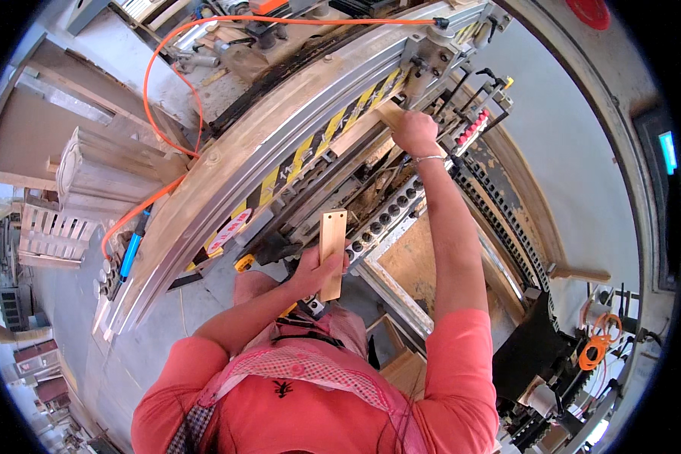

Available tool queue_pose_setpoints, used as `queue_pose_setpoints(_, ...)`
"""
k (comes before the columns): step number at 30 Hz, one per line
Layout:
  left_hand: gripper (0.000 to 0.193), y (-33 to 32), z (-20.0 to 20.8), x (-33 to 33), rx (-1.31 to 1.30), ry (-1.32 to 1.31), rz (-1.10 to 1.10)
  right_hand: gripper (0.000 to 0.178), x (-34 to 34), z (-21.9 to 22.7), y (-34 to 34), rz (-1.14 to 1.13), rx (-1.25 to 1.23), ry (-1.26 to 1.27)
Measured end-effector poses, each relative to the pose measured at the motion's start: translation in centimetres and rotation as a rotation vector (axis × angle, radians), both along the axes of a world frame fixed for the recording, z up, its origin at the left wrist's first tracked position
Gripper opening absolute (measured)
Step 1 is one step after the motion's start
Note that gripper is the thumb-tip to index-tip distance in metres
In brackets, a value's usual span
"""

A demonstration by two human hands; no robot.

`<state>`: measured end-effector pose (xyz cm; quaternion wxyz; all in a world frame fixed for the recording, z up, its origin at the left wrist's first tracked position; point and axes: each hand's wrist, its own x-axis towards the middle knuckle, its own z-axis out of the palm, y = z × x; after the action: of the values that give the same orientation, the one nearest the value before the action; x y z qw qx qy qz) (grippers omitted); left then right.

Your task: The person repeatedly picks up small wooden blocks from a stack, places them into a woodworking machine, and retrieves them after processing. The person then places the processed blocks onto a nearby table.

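Observation:
My left hand (315, 271) is closed around a short, light wooden board (332, 240) close to my body. The board stands out above the fingers, with two dark round holes near its top end. Stretched out ahead, my right hand (415, 135) is closed on the end of another light wooden piece (390, 113) in the machine. The fingertips there are partly hidden. A long wooden strip seems to continue left of that hand, along a yellow-and-black striped rail (318, 144). Below it runs a row of dark round knobs (386, 219) on a pale bar.
An orange hose (150, 91) loops over the machine's long beam (204, 163). Red-tipped parts (473, 127) and black levers sit right of my right hand. A chain track (499, 204) curves down the right side. Wooden pieces (91, 174) are stacked at the left.

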<state>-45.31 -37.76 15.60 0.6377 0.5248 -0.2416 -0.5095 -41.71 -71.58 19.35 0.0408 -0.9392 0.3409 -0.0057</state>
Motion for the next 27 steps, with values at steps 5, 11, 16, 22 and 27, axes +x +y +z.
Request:
queue_pose_setpoints(5, 0.038, 0.4, -1.3, -0.2, -0.009, 0.017, 0.010, 0.019, -0.2, -0.3, 0.1, 0.045, -0.036, -0.066)
queue_pose_setpoints(11, 0.026, 0.8, -1.8, -1.1, 0.038, -0.212, 0.058, 0.041, 0.5, 0.6, 0.5, -0.005, -0.093, 0.156)
queue_pose_setpoints(16, 0.031, 7.7, 0.5, -1.2, -0.022, -0.289, 0.136, 0.035, 0.3, 0.1, 1.0, 0.067, -0.106, 0.011)
queue_pose_setpoints(22, 0.038, 24.8, 0.4, 2.1, 0.223, -0.490, 0.254, 0.057, -1.9, -0.2, 3.9, -0.099, -0.203, -0.231)
queue_pose_setpoints(27, 0.029, 34.7, -1.0, 7.4, 0.360, -0.224, 0.923, 0.042, -5.0, 1.4, 10.1, -0.087, -0.031, -0.381)
